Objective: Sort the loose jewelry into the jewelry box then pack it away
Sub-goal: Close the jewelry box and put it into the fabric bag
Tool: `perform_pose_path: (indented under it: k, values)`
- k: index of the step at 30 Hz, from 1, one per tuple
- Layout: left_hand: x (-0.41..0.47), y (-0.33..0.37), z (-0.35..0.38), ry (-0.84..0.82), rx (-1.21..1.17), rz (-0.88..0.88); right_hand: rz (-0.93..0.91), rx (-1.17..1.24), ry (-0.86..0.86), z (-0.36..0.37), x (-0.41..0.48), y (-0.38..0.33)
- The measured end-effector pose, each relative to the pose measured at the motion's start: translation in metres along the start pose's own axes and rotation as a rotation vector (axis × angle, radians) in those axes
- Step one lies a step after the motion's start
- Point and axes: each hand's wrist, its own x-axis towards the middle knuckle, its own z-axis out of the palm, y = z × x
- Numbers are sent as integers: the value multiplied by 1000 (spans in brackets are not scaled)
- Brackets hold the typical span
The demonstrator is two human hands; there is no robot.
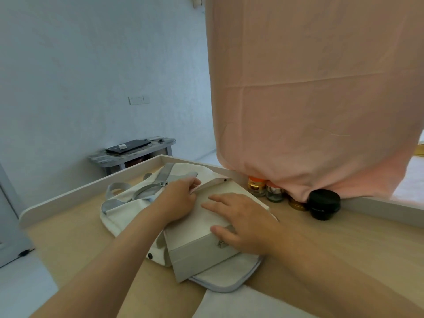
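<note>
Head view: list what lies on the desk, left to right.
Bag → left hand → orange-topped jar → silver-lidded jar → gold-lidded jar → black jar. The box and right hand overlap these, so they are left out.

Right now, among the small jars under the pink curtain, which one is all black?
The black jar, rightmost and widest in the row. Its neighbours are the orange-lidded jar, the silver-banded jar and the gold-lidded jar.
</note>
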Motion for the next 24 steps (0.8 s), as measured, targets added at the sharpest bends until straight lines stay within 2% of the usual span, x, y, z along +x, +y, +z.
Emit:
perform_pose_path:
  k: [2,6,11,17,24]
  values:
    - [-7,-2,0,-26,61,-30,-47,-28,-14,5,-11,-3]
    - [-23,-3,-5,-80,182,-91,-139,-299,-56,18,-19,-1]
    - [-31,-13,-14,-146,38,-173,-202,-421,-19,21,-18,-7]
    - [-40,-11,-29,-169,-232,-139,-230,-483,1,28,-12,-19]
    - [-39,-15,-43,-93,-271,-76,-316,-403,40,26,7,-32]
